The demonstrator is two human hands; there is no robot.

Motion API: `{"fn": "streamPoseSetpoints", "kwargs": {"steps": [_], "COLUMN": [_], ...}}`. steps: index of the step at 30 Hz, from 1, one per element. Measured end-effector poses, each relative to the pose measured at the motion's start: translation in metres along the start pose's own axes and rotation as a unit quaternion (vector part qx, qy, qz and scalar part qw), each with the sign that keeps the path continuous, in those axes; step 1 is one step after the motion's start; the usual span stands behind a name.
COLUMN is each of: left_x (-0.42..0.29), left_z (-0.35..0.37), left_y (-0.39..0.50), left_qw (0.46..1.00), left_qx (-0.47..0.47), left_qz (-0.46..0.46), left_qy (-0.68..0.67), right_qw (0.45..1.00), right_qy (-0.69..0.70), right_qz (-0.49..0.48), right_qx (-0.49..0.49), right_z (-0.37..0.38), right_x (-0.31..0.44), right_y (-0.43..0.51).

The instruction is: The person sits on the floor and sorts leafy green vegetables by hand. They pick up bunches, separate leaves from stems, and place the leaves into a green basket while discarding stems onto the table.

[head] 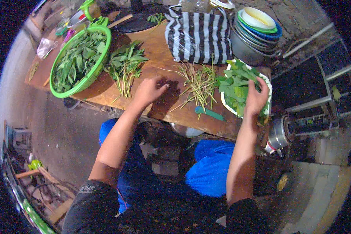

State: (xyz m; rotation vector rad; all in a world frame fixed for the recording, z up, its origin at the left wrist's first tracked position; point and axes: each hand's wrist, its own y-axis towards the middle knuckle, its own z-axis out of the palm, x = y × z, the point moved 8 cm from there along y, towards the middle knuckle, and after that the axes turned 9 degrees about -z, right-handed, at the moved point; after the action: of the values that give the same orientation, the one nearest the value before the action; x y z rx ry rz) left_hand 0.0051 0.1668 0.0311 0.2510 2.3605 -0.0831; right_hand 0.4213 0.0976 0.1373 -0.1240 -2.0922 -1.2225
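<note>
My left hand [150, 89] hovers over the wooden table near its front edge, thumb apart from partly curled fingers, with nothing visible in it. To its left lies a bunch of leafy green stems [125, 68]; on its right is a loose pile of bare stems [200, 83]. My right hand [256, 96] is above a white-rimmed basket [224, 101] filled with picked green leaves [235, 84]. Its fingertips meet a leaf at the top of the heap, but whether they grip it is unclear. A green-handled knife [209, 113] lies below the stem pile.
A green plastic basket [106, 55] full of leaves stands at the table's left. Behind are a black-and-white striped plastic bag [197, 35], a dark round pan [140, 19] and a metal pot [245, 44] topped with stacked plates [259, 19]. The wooden table [156, 63] ends near my knees.
</note>
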Motion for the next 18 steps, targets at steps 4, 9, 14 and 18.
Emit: {"fn": "streamPoseSetpoints", "kwargs": {"steps": [4,9,14,18], "left_x": [0.027,0.047,0.034,0.008], "left_z": [-0.008,0.011,0.038,0.048], "left_y": [0.003,0.002,0.0,-0.004], "left_qw": [0.988,0.967,0.985,0.987], "left_qx": [-0.039,0.0,0.009,-0.029], "left_qz": [-0.006,-0.081,-0.022,0.153], "left_qy": [0.147,0.241,0.168,-0.042], "right_qw": [0.999,0.997,0.995,0.99], "right_qy": [-0.031,-0.036,0.018,0.077], "right_qz": [0.002,-0.014,0.02,0.045], "right_qx": [0.003,0.066,0.095,0.106], "right_z": [-0.006,0.013,0.032,0.046], "right_x": [-0.006,0.021,0.027,0.026], "right_y": [-0.002,-0.015,-0.025,-0.027]}}
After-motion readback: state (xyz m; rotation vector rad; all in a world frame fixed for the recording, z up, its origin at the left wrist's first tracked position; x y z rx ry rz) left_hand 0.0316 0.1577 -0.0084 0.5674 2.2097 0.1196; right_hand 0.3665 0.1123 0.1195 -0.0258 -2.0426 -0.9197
